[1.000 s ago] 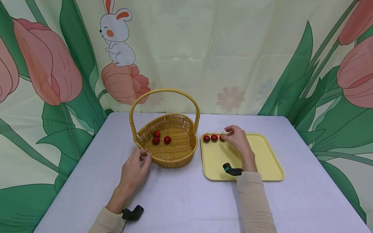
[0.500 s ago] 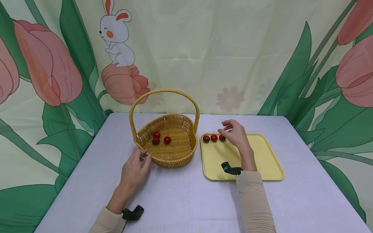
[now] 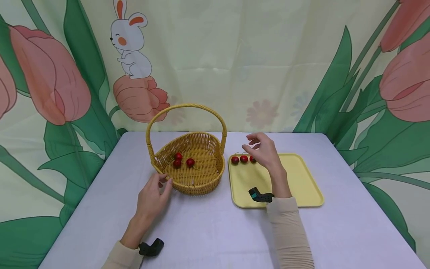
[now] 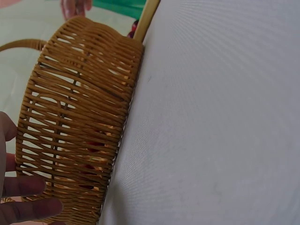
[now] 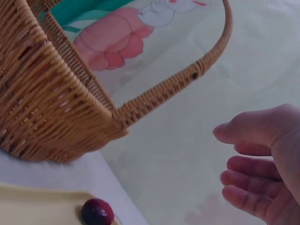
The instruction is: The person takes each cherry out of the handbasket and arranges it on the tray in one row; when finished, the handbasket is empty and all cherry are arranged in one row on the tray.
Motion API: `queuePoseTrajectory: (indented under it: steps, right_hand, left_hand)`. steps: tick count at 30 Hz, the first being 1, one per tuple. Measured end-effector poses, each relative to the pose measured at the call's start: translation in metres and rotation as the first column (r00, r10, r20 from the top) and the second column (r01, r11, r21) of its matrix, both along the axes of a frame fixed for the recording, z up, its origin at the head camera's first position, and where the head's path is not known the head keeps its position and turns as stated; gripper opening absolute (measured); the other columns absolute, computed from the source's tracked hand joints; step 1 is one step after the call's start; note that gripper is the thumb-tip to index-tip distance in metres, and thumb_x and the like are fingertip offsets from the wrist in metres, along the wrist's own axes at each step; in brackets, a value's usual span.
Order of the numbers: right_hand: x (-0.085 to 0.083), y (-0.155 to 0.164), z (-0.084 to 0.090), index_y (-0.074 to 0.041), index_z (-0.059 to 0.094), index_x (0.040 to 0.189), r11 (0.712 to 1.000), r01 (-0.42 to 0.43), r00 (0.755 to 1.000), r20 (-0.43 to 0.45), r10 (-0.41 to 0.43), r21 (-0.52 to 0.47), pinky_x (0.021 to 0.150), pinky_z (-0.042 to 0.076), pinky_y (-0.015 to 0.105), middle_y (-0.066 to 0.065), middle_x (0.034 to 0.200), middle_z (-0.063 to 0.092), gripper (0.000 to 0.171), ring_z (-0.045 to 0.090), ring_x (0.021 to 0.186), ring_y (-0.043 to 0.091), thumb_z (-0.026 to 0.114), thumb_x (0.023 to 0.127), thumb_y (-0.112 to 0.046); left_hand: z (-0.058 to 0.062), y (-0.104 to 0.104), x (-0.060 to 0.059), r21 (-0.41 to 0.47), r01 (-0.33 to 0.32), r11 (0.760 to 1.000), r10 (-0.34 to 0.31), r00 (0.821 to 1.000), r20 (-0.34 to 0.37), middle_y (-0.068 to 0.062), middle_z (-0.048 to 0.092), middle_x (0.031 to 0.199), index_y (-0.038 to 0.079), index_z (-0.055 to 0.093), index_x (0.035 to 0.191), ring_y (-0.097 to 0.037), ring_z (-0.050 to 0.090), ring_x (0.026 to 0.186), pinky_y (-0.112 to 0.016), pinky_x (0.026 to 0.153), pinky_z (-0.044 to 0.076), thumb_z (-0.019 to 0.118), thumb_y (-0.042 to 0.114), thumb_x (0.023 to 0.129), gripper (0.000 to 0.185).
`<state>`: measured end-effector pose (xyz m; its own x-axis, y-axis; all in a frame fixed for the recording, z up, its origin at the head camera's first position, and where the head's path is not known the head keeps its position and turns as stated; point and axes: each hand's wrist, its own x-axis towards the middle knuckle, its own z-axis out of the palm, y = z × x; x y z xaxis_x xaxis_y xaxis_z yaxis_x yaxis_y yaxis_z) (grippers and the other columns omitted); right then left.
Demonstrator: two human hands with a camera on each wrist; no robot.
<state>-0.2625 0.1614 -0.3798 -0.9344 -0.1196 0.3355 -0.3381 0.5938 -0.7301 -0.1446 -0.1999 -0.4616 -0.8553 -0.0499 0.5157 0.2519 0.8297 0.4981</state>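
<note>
A wicker basket with a tall handle stands on the lilac table and holds three red cherries. My left hand rests against its near-left rim; the fingertips touch the weave. To the right lies a yellow tray with three cherries in a row at its far-left corner. My right hand hovers just above that row, fingers loosely spread and holding nothing. The right wrist view shows the bare fingers, one cherry and the basket.
The lilac table ends at a curtain printed with tulips and a rabbit just behind the basket. Bare table lies in front of the basket and tray and to the right of the tray.
My right hand has let go of the third cherry on the tray and lifted up and to the left, fingers spreading. The left hand has stayed at the basket rim.
</note>
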Motion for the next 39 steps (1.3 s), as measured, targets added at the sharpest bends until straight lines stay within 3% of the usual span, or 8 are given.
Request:
queuePoseTrajectory:
  steps: [12, 26, 32, 39]
  right_hand:
    - [0.012, -0.022, 0.012, -0.001, 0.064, 0.117, 0.993, -0.115, 0.986, -0.122, 0.114, -0.003, 0.086, 0.057, 0.046, 0.015, 0.113, 0.065, 0.037, 0.066, 0.098, 0.030, 0.078, 0.086, -0.016]
    - [0.016, -0.059, 0.015, 0.002, 0.064, 0.114, 0.962, -0.265, 0.944, -0.188, 0.271, 0.060, 0.081, 0.058, 0.039, 0.016, 0.111, 0.066, 0.034, 0.066, 0.095, 0.029, 0.076, 0.086, -0.012]
    - [0.012, -0.073, 0.012, 0.001, 0.064, 0.115, 0.951, -0.302, 0.938, -0.160, 0.308, 0.064, 0.081, 0.058, 0.042, 0.015, 0.111, 0.065, 0.033, 0.065, 0.097, 0.032, 0.076, 0.087, -0.012]
    - [0.007, -0.090, 0.006, -0.001, 0.063, 0.121, 0.942, -0.332, 0.942, -0.047, 0.334, 0.045, 0.087, 0.057, 0.046, 0.015, 0.113, 0.067, 0.037, 0.067, 0.101, 0.031, 0.075, 0.088, -0.016]
  left_hand:
    - [0.000, 0.001, 0.001, 0.010, 0.003, 1.000, -0.003, 1.000, -0.004, -0.010, 0.069, 0.097, 0.003, 0.063, 0.114, -0.023, 0.063, 0.082, -0.034, 0.064, 0.050, 0.063, 0.026, 0.096, 0.029]
    - [0.000, -0.002, -0.002, 0.015, 0.006, 1.000, -0.006, 1.000, -0.011, -0.008, 0.068, 0.095, 0.004, 0.063, 0.115, -0.019, 0.060, 0.080, -0.031, 0.062, 0.049, 0.064, 0.026, 0.096, 0.029]
    - [0.001, -0.003, -0.003, 0.016, 0.016, 1.000, -0.016, 1.000, -0.010, -0.009, 0.068, 0.095, 0.005, 0.062, 0.115, -0.021, 0.061, 0.081, -0.031, 0.062, 0.049, 0.064, 0.027, 0.096, 0.029]
    - [-0.001, -0.003, -0.002, 0.017, 0.014, 1.000, -0.014, 1.000, -0.013, -0.009, 0.068, 0.094, 0.004, 0.062, 0.115, -0.021, 0.061, 0.080, -0.031, 0.061, 0.049, 0.064, 0.027, 0.096, 0.029]
